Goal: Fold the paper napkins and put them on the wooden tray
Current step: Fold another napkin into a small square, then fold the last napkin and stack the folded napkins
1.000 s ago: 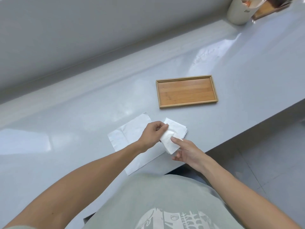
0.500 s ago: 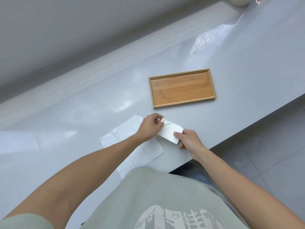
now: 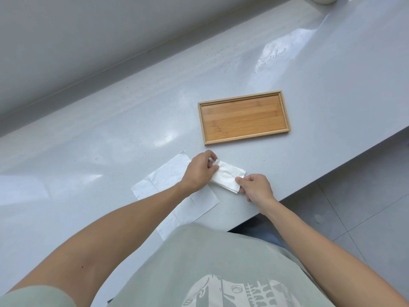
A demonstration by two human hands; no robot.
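Napkin update: the small white folded paper napkin (image 3: 228,176) went from half-lifted to a flat strip on the grey desk (image 3: 110,134), left hand (image 3: 200,171) and right hand (image 3: 254,187) pinching its ends. Rectangular wooden tray (image 3: 243,117) just beyond holds nothing yet, so placing looks next.

Folded napkin (image 3: 228,176) — wooden tray (image 3: 243,117) bare.

Between the hands, the folded napkin (image 3: 228,176) is plain white, as is the flat napkin (image 3: 168,196) under the left arm. Beyond them the wooden tray (image 3: 243,117) shows honey-brown striped grain. The table (image 3: 110,134) is glossy pale grey, faintly speckled.
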